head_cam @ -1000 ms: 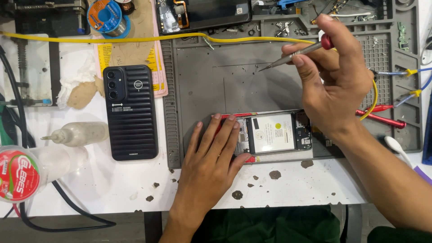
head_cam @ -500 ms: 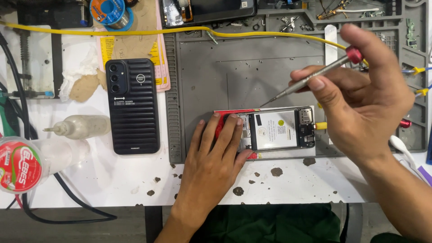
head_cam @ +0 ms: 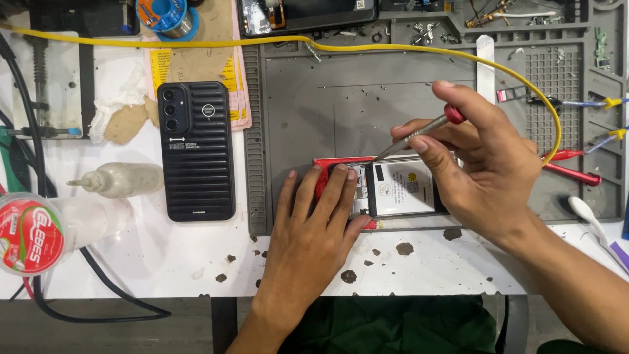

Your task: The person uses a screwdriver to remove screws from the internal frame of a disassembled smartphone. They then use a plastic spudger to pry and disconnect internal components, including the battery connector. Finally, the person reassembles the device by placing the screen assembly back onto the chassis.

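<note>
An opened red-framed phone [head_cam: 400,190] lies back-up on the grey repair mat [head_cam: 367,105], its battery and inner boards exposed. My left hand [head_cam: 314,216] lies flat with spread fingers on the phone's left end, pressing it to the mat. My right hand [head_cam: 485,164] holds a thin screwdriver [head_cam: 419,134] with a red cap. The metal tip touches the phone's upper edge near the middle. My right palm hides the phone's right end.
A black ribbed phone case [head_cam: 196,151] lies left of the mat. A plastic squeeze bottle [head_cam: 118,179] and a round red-lidded tub [head_cam: 29,236] sit at far left. A yellow cable [head_cam: 367,47] crosses the top. Red probes [head_cam: 570,167] and tweezers [head_cam: 485,65] lie at right.
My right hand has swung the screwdriver down and left, bringing its tip onto the phone's upper edge. My left hand has stayed on the phone.
</note>
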